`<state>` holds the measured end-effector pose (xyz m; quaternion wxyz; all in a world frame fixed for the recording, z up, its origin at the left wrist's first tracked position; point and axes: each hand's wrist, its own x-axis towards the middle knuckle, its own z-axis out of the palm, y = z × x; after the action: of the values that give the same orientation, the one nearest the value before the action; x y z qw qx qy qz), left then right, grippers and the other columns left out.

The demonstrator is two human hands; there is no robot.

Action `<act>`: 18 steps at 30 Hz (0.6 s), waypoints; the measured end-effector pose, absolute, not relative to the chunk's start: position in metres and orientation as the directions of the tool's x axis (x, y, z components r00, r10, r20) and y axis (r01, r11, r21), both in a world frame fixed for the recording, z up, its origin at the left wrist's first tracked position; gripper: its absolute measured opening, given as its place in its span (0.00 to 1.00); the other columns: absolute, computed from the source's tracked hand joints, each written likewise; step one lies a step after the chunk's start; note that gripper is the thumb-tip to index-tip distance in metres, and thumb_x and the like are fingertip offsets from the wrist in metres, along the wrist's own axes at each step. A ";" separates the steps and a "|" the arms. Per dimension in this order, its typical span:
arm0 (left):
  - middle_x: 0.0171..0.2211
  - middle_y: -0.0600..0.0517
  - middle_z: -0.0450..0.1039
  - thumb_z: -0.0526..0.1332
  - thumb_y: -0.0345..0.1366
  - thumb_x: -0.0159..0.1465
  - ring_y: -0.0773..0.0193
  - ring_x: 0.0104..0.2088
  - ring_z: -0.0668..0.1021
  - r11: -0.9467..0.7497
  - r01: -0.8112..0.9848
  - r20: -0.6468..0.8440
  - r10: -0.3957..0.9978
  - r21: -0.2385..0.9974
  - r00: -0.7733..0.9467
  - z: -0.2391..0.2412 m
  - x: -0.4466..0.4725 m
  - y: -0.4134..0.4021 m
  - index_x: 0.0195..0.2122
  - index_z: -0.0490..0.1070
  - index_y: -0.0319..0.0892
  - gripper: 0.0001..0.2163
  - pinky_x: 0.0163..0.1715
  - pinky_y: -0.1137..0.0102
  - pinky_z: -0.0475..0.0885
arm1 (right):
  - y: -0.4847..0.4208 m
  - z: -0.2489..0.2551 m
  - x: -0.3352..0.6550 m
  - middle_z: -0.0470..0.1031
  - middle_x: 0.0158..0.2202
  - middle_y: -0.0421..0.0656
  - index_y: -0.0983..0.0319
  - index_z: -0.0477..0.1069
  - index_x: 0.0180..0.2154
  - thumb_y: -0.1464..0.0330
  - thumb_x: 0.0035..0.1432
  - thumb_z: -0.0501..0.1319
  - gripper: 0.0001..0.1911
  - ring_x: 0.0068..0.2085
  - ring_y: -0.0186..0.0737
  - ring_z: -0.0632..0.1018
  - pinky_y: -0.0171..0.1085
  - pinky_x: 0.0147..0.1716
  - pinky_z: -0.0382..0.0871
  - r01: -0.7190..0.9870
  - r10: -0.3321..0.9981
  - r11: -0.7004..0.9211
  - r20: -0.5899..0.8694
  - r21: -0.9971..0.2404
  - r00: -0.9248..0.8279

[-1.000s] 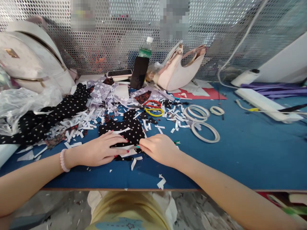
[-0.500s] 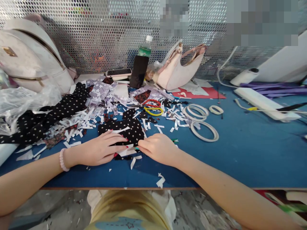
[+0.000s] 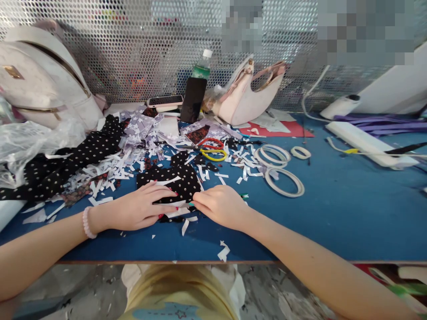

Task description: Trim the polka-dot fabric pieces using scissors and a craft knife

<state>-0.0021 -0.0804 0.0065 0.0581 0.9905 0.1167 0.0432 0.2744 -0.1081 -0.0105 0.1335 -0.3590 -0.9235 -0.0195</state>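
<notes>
A piece of black fabric with white dots (image 3: 185,178) lies on the blue table in front of me. My left hand (image 3: 142,206) rests flat over its near left part, fingers stretched out and slightly apart. At the fabric's near right edge, my right hand (image 3: 220,204) is closed in a pinch on a narrow white paper strip (image 3: 182,206). That strip runs along the near edge, between the fingertips of both hands. Another white strip (image 3: 168,181) lies on top of the fabric. My right fingertips are partly hidden.
Scissors with red and yellow handles (image 3: 213,154) lie behind the fabric among paper scraps (image 3: 100,173). Several tape rolls (image 3: 284,182) are at the right. A backpack (image 3: 50,84), a phone (image 3: 193,100), a bottle (image 3: 202,66) and a handbag (image 3: 247,95) stand along the mesh panel.
The white paper at the fabric's near edge shows narrower and flatter now, stretched toward my right fingers. My right hand has shifted very slightly; the left stays in place.
</notes>
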 end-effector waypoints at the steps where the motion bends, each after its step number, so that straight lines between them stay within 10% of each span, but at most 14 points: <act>1: 0.61 0.38 0.62 0.48 0.32 0.71 0.48 0.61 0.66 -0.966 0.228 0.065 0.237 0.122 0.969 0.006 -0.002 -0.080 0.65 0.60 0.46 0.21 0.61 0.48 0.60 | -0.108 -0.011 0.274 0.72 0.20 0.38 0.62 0.67 0.27 0.67 0.70 0.47 0.19 0.21 0.33 0.70 0.36 0.25 0.49 0.676 0.664 0.735 0.263 -0.055 -0.700; 18: 0.64 0.43 0.60 0.49 0.31 0.71 0.51 0.63 0.63 -0.958 0.243 0.029 0.250 0.151 0.968 0.009 -0.001 -0.080 0.65 0.60 0.52 0.22 0.63 0.50 0.56 | -0.108 -0.010 0.273 0.72 0.20 0.39 0.62 0.67 0.28 0.67 0.70 0.47 0.19 0.21 0.33 0.68 0.36 0.25 0.47 0.703 0.697 0.709 0.203 -0.053 -0.688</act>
<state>-0.0009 -0.0803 0.0090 0.0732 0.9892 0.1248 0.0241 0.2728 -0.1083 -0.0095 0.1044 -0.3812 -0.9184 -0.0147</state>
